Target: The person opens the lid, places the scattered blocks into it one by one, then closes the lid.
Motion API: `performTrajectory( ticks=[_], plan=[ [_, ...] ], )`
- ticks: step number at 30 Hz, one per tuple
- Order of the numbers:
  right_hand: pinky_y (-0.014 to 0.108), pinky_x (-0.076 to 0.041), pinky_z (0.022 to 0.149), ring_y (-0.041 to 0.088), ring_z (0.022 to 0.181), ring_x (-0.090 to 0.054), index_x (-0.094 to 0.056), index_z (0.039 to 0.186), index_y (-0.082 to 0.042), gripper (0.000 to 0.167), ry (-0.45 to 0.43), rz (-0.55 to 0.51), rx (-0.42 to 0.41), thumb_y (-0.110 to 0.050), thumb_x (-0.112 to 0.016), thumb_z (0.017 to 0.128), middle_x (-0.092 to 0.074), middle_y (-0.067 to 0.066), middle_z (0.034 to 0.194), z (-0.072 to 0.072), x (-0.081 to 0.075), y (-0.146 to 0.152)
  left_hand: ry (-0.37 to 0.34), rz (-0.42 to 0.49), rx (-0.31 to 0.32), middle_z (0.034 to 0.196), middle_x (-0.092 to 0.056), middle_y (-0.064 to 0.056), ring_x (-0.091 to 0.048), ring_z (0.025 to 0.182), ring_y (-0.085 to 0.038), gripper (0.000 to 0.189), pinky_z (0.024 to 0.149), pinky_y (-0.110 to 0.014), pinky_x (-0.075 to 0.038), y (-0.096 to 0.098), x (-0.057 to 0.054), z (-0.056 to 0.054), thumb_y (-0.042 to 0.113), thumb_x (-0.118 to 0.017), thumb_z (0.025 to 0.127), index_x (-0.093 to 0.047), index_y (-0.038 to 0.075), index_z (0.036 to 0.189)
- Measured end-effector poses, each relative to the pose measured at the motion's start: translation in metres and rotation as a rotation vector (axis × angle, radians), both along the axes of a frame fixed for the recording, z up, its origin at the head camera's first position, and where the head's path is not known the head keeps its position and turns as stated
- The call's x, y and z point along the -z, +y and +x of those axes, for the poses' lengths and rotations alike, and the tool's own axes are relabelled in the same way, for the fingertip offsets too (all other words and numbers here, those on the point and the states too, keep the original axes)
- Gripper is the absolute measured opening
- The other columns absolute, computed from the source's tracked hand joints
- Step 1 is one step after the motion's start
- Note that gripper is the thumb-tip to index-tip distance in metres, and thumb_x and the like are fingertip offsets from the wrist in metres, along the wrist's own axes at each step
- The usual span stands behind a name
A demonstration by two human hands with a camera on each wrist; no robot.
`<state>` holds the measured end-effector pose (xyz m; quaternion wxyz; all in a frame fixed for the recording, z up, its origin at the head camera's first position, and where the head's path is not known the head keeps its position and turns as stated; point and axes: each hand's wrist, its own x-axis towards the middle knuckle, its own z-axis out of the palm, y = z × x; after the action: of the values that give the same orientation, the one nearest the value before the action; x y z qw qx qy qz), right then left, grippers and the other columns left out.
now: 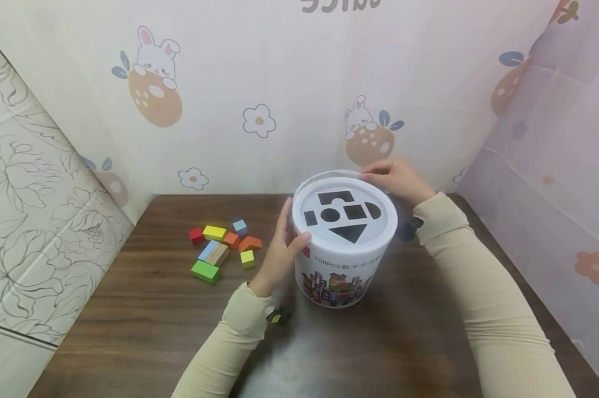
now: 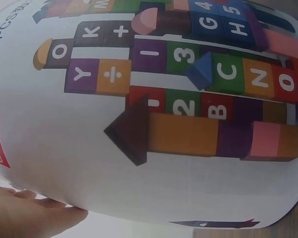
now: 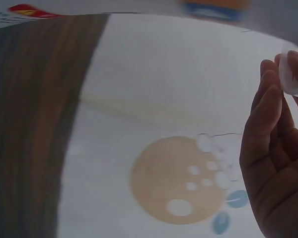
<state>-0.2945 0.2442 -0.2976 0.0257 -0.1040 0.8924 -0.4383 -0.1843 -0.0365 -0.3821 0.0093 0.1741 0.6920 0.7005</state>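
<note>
A white toy-block bucket (image 1: 336, 271) stands upright on the table, with a picture of building blocks on its wall and shaped holes in its lid (image 1: 316, 235). My left hand (image 1: 278, 254) rests against the bucket's left side, thumb at the lid's rim and fingers stretched along the wall. The left wrist view has the fingers (image 2: 49, 218) lying along the printed wall (image 2: 114, 183). Behind the lid, my right hand (image 1: 399, 179) pinches the white carrying handle (image 1: 329, 173), which is raised at the far rim. The right wrist view shows thumb and fingers (image 3: 263, 124) on that handle (image 3: 288, 79).
Left of the bucket lie several loose wooden blocks, among them a green block (image 1: 207, 272), a yellow cube (image 1: 247, 259), a red block (image 1: 197, 236) and an orange one (image 1: 250, 244). Printed curtains (image 1: 219, 66) hang behind the brown table (image 1: 150, 287) and at both sides.
</note>
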Motion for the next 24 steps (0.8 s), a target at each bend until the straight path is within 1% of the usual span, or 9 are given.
performTrajectory(
  ticks=[2,6,10,14,16,18,20,22,24],
  plan=[
    [0.032,-0.056,0.078,0.023,0.093,-0.064,-0.074,0.112,-0.013,0.031,-0.05,-0.029,0.013,-0.035,-0.07,0.09,-0.075,0.002,0.095,0.0,0.008,-0.001,0.007,0.002,0.006,0.164,-0.013,0.011,-0.018,0.152,-0.025,0.08,0.117,-0.063,-0.02,0.0,0.0,0.0,0.036,-0.057,0.091,-0.009,0.039,0.155],
    [0.03,-0.054,0.075,0.023,0.087,-0.064,-0.076,0.102,-0.011,0.019,-0.074,-0.002,0.013,-0.024,-0.067,0.092,-0.074,0.001,0.085,0.003,0.019,-0.003,0.015,0.01,0.015,0.163,-0.014,0.011,-0.018,0.151,-0.023,0.078,0.117,-0.064,-0.02,0.0,-0.001,0.0,0.035,-0.056,0.092,-0.011,0.04,0.155],
    [0.034,-0.056,0.074,0.025,0.077,-0.065,-0.076,0.092,-0.004,0.021,-0.086,-0.042,-0.055,-0.019,-0.061,0.094,-0.072,0.005,0.077,0.014,0.021,-0.006,0.029,0.013,0.021,0.162,-0.017,0.011,-0.019,0.151,-0.021,0.076,0.118,-0.062,-0.02,0.001,-0.001,0.0,0.034,-0.056,0.092,-0.013,0.039,0.155],
    [0.035,-0.059,0.075,0.023,0.074,-0.068,-0.073,0.095,-0.001,0.018,-0.101,-0.117,-0.14,-0.017,-0.064,0.092,-0.073,0.015,0.085,0.024,0.024,-0.007,0.056,0.018,0.025,0.161,-0.019,0.008,-0.02,0.15,-0.021,0.075,0.118,-0.061,-0.02,0.001,0.0,-0.001,0.034,-0.054,0.092,-0.015,0.035,0.155],
    [0.035,-0.059,0.075,0.021,0.073,-0.067,-0.072,0.097,0.0,0.017,-0.101,-0.155,-0.156,-0.013,-0.069,0.088,-0.072,0.02,0.089,0.026,0.027,-0.007,0.063,0.021,0.025,0.16,-0.02,0.007,-0.021,0.15,-0.021,0.074,0.118,-0.06,-0.021,0.002,0.001,-0.001,0.034,-0.054,0.092,-0.016,0.035,0.155],
    [0.039,-0.059,0.072,0.022,0.07,-0.066,-0.07,0.098,0.006,0.02,-0.108,-0.202,-0.162,-0.011,-0.069,0.087,-0.07,0.023,0.087,0.026,0.03,-0.006,0.069,0.026,0.025,0.161,-0.019,0.007,-0.021,0.15,-0.021,0.074,0.119,-0.059,-0.021,0.002,0.002,-0.002,0.034,-0.053,0.091,-0.016,0.034,0.155],
    [0.042,-0.059,0.072,0.024,0.071,-0.066,-0.069,0.099,0.006,0.025,-0.112,-0.224,-0.144,-0.016,-0.067,0.089,-0.07,0.021,0.086,0.024,0.035,-0.003,0.067,0.028,0.025,0.16,-0.02,0.006,-0.022,0.15,-0.021,0.073,0.119,-0.059,-0.022,0.002,0.002,-0.002,0.035,-0.053,0.092,-0.017,0.034,0.155],
    [0.042,-0.059,0.072,0.026,0.073,-0.066,-0.07,0.099,0.003,0.026,-0.1,-0.189,-0.103,-0.022,-0.066,0.091,-0.07,0.015,0.082,0.022,0.039,0.001,0.064,0.03,0.026,0.16,-0.02,0.006,-0.022,0.149,-0.021,0.073,0.118,-0.059,-0.022,0.002,0.002,-0.002,0.034,-0.053,0.092,-0.017,0.034,0.155],
    [0.042,-0.058,0.074,0.028,0.08,-0.066,-0.07,0.102,-0.002,0.026,-0.103,-0.144,-0.056,-0.025,-0.065,0.092,-0.071,0.012,0.086,0.02,0.041,0.005,0.057,0.028,0.026,0.16,-0.02,0.006,-0.022,0.149,-0.021,0.073,0.118,-0.059,-0.023,0.002,0.002,-0.002,0.034,-0.053,0.092,-0.017,0.034,0.155]
  ],
)
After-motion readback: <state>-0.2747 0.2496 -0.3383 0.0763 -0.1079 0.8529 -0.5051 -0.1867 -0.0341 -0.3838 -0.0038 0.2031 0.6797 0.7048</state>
